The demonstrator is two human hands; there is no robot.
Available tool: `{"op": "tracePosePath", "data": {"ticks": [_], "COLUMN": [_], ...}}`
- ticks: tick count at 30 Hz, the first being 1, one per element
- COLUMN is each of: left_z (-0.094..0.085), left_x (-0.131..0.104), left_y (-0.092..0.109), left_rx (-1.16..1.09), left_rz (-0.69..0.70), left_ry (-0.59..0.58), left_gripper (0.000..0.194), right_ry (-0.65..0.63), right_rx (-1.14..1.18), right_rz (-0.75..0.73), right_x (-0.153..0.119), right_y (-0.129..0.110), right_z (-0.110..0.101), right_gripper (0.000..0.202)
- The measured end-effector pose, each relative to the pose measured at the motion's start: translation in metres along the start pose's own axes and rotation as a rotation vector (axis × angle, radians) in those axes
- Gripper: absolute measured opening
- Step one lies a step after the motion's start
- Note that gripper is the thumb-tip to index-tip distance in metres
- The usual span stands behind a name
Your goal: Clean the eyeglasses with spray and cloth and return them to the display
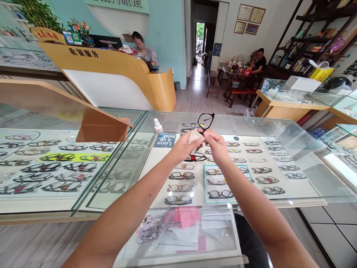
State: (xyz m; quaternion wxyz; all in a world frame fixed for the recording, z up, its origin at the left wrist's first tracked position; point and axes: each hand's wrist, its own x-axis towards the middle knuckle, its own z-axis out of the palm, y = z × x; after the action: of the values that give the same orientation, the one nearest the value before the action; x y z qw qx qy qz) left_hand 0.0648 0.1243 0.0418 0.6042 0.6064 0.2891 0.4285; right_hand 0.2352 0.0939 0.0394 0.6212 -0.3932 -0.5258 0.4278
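Above the glass counter, my left hand (184,147) is closed round a pale cloth (194,137), which wraps part of a pair of dark-framed glasses. My right hand (216,144) pinches the same glasses beside it, and the two hands nearly touch. One lens of the glasses (205,121) stands up above my fingers; the rest is hidden by the cloth and hands. A white spray bottle (158,128) stands upright on the counter, left of my hands.
Rows of glasses lie inside the glass display counter (251,126). A wooden board (102,126) rests at the left. Below the counter, an open drawer (235,238) holds plastic bags and papers. One person (150,54) sits behind the desk, another (260,63) at a far table.
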Motion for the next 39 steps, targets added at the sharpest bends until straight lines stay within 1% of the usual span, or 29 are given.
{"op": "tracePosePath", "data": {"ticks": [2,4,7,9,11,13,15,18,20,22,24,27,30,32,35,39], "left_z": [0.000,-0.001,-0.004,-0.005,-0.004,-0.003,-0.001,0.000,0.000,-0.001,-0.001,-0.002,-0.005,-0.006,-0.005,-0.005], "left_x": [0.002,0.003,0.002,0.000,-0.003,-0.004,-0.003,0.000,0.002,0.003,0.004,0.005,0.007,0.008,0.008,0.008], "left_y": [-0.001,0.000,0.003,0.005,0.007,0.006,0.005,0.002,0.001,0.001,0.001,0.001,0.003,0.006,0.010,0.011], "left_rx": [0.001,-0.008,-0.030,-0.021,0.015,0.029,0.013,-0.014,-0.033,-0.067,-0.106,-0.164,-0.226,-0.264,-0.295,-0.303], "left_rz": [-0.014,-0.023,-0.029,-0.009,0.016,0.026,0.026,0.010,-0.020,-0.047,-0.062,-0.068,-0.091,-0.106,-0.117,-0.118], "left_ry": [0.048,0.062,-0.017,-0.074,-0.098,-0.094,-0.062,0.016,0.044,0.048,0.055,0.114,0.188,0.223,0.240,0.233], "left_gripper": [0.072,0.074,0.073,0.069,0.066,0.069,0.073,0.072,0.070,0.069,0.067,0.064,0.058,0.052,0.045,0.043], "right_ry": [-0.011,-0.013,0.007,0.031,0.043,0.031,0.006,-0.014,-0.001,0.018,0.042,0.097,0.146,0.156,0.150,0.143], "right_rx": [-0.032,-0.044,-0.030,-0.006,0.016,0.020,0.004,-0.027,-0.035,-0.031,0.007,0.126,0.232,0.255,0.245,0.240], "right_rz": [-0.019,-0.028,-0.030,-0.026,-0.019,-0.023,-0.035,-0.052,-0.055,-0.048,-0.039,-0.004,0.053,0.074,0.083,0.074], "right_x": [-0.002,-0.002,0.000,0.002,0.003,0.002,0.000,-0.003,-0.004,-0.004,-0.002,0.002,0.004,0.004,0.003,0.003], "right_y": [-0.003,-0.004,-0.004,-0.002,-0.001,-0.001,-0.003,-0.007,-0.007,-0.006,-0.005,-0.008,-0.016,-0.020,-0.023,-0.020], "right_z": [0.002,0.002,-0.001,-0.003,-0.005,-0.004,-0.002,0.002,0.003,0.003,0.001,-0.005,-0.011,-0.013,-0.013,-0.012], "right_gripper": [0.052,0.053,0.047,0.043,0.041,0.042,0.045,0.050,0.047,0.043,0.038,0.026,0.025,0.025,0.026,0.025]}}
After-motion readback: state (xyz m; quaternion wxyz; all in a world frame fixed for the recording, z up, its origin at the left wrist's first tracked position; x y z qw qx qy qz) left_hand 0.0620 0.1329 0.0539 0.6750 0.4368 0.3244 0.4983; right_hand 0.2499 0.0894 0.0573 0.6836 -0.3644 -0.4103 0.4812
